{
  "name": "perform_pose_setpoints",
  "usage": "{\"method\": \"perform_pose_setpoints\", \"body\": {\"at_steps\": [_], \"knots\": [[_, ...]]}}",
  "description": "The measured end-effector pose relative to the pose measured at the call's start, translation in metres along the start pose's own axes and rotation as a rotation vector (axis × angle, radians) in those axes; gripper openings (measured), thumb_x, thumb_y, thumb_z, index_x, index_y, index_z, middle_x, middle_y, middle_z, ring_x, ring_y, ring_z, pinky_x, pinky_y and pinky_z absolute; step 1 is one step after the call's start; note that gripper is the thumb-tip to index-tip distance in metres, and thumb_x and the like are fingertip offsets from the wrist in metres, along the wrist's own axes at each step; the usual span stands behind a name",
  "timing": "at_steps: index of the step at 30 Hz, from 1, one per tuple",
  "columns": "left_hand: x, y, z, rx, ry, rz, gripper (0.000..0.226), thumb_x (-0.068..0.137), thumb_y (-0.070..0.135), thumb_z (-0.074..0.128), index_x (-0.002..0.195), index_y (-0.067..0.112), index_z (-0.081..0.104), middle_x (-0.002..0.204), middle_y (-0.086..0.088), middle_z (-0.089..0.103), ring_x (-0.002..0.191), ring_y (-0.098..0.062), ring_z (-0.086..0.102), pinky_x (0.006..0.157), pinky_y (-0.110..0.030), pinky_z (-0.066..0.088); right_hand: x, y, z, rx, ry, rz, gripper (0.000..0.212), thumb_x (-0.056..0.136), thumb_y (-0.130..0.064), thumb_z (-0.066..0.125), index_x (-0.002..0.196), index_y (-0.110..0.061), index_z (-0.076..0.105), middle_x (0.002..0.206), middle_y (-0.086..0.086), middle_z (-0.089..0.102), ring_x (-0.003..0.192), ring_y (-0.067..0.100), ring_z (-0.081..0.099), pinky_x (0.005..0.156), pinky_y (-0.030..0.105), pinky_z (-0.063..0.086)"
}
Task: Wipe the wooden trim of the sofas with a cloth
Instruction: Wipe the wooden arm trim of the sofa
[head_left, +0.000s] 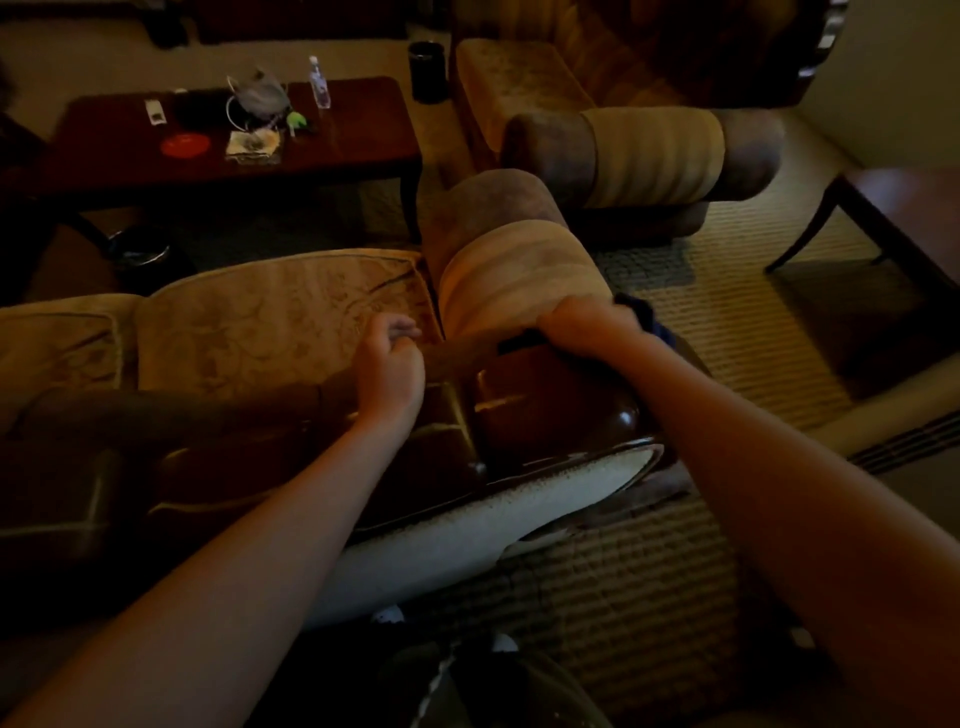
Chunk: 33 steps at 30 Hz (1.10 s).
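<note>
I stand behind a beige sofa whose back and corner carry glossy dark wooden trim. My right hand grips a dark blue cloth and presses it on the far edge of the trim, where the wood meets the padded armrest. A strip of the cloth shows under the hand at its left. My left hand hovers over the trim's inner edge near the seat cushion, fingers loosely curled, holding nothing. A second sofa stands beyond.
A dark wooden coffee table at the far left carries a water bottle, a red lid and several small items. A black bin stands on the carpet. Another dark table is at right.
</note>
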<state>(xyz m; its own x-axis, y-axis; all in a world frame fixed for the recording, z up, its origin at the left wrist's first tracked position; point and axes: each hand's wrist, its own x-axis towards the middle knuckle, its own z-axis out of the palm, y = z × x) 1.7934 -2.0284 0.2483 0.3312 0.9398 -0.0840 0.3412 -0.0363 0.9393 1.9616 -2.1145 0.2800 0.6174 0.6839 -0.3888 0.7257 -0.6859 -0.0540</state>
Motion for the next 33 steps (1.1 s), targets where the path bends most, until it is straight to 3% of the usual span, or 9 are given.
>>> {"method": "perform_pose_setpoints", "body": {"at_steps": [6, 9, 11, 13, 16, 21, 24, 29, 33], "knots": [[-0.001, -0.003, 0.002, -0.011, 0.022, 0.071, 0.028, 0.086, -0.006, 0.036, 0.093, 0.008, 0.059, 0.095, -0.005, 0.059, 0.09, -0.014, 0.051, 0.077, -0.022, 0.036, -0.04, -0.065, 0.027, 0.135, 0.31, -0.168, 0.044, 0.096, -0.038, 0.029, 0.069, -0.019, 0.058, 0.085, 0.007, 0.064, 0.082, 0.023, 0.056, 0.087, 0.038, 0.034], [0.002, -0.006, 0.002, -0.035, 0.039, 0.079, 0.029, 0.085, -0.007, 0.036, 0.091, 0.011, 0.058, 0.092, -0.004, 0.059, 0.09, -0.016, 0.053, 0.079, -0.025, 0.04, -0.052, -0.088, 0.038, 0.135, 0.475, -0.323, 0.042, 0.096, -0.034, 0.03, 0.073, -0.019, 0.063, 0.08, 0.005, 0.065, 0.081, 0.024, 0.057, 0.083, 0.036, 0.034], [0.002, -0.008, 0.002, -0.017, 0.01, 0.093, 0.029, 0.085, -0.006, 0.035, 0.091, 0.012, 0.057, 0.093, -0.004, 0.059, 0.091, -0.016, 0.053, 0.078, -0.025, 0.04, -0.032, -0.056, 0.033, 0.109, 0.323, -0.321, 0.037, 0.098, -0.036, 0.025, 0.078, -0.026, 0.055, 0.074, -0.001, 0.055, 0.079, 0.02, 0.054, 0.078, 0.036, 0.033], [0.003, -0.008, 0.002, -0.024, -0.011, 0.107, 0.032, 0.083, -0.009, 0.034, 0.091, 0.012, 0.056, 0.094, -0.005, 0.058, 0.092, -0.015, 0.052, 0.073, -0.019, 0.039, -0.012, -0.012, 0.02, 0.08, 0.239, -0.167, 0.036, 0.098, -0.038, 0.024, 0.085, -0.024, 0.055, 0.076, -0.004, 0.052, 0.08, 0.02, 0.053, 0.073, 0.035, 0.031], [0.002, -0.005, 0.002, -0.028, -0.014, 0.129, 0.036, 0.079, -0.014, 0.031, 0.092, 0.011, 0.054, 0.089, -0.002, 0.055, 0.091, -0.015, 0.051, 0.075, -0.02, 0.039, -0.018, 0.014, 0.018, 0.136, 0.411, 0.018, 0.043, 0.094, -0.038, 0.031, 0.076, -0.016, 0.063, 0.067, -0.001, 0.053, 0.08, 0.025, 0.057, 0.077, 0.033, 0.031], [0.004, -0.008, 0.001, -0.097, -0.024, 0.12, 0.038, 0.077, -0.015, 0.031, 0.09, 0.011, 0.055, 0.084, 0.004, 0.054, 0.087, -0.014, 0.053, 0.079, -0.023, 0.044, -0.096, -0.037, 0.075, 0.118, 0.663, -0.266, 0.036, 0.091, -0.03, 0.043, 0.123, -0.026, 0.059, 0.128, -0.007, 0.057, 0.12, 0.017, 0.05, 0.104, 0.045, 0.031], [0.001, -0.007, 0.0, -0.099, -0.019, 0.111, 0.039, 0.078, -0.014, 0.033, 0.093, 0.011, 0.058, 0.09, 0.001, 0.056, 0.085, -0.011, 0.051, 0.073, -0.019, 0.042, -0.097, -0.048, 0.081, 0.064, 0.65, -0.303, 0.038, 0.088, -0.025, 0.042, 0.121, -0.028, 0.061, 0.13, -0.009, 0.057, 0.123, 0.016, 0.05, 0.102, 0.047, 0.034], [0.006, -0.01, -0.002, -0.064, -0.061, 0.112, 0.04, 0.074, -0.015, 0.031, 0.088, 0.012, 0.057, 0.09, -0.002, 0.055, 0.092, -0.018, 0.052, 0.083, -0.032, 0.044, -0.03, -0.061, 0.035, -0.003, 0.234, -0.309, 0.034, 0.094, -0.025, 0.038, 0.121, -0.03, 0.059, 0.127, -0.001, 0.057, 0.119, 0.021, 0.047, 0.094, 0.04, 0.031], [0.008, -0.013, -0.002, -0.09, -0.066, 0.142, 0.041, 0.073, -0.015, 0.031, 0.081, 0.016, 0.056, 0.083, 0.0, 0.056, 0.09, -0.019, 0.055, 0.085, -0.033, 0.046, -0.088, -0.064, 0.07, 0.086, 0.585, -0.343, 0.037, 0.085, -0.025, 0.039, 0.108, -0.021, 0.068, 0.12, -0.003, 0.063, 0.112, 0.018, 0.054, 0.091, 0.037, 0.04]]}}
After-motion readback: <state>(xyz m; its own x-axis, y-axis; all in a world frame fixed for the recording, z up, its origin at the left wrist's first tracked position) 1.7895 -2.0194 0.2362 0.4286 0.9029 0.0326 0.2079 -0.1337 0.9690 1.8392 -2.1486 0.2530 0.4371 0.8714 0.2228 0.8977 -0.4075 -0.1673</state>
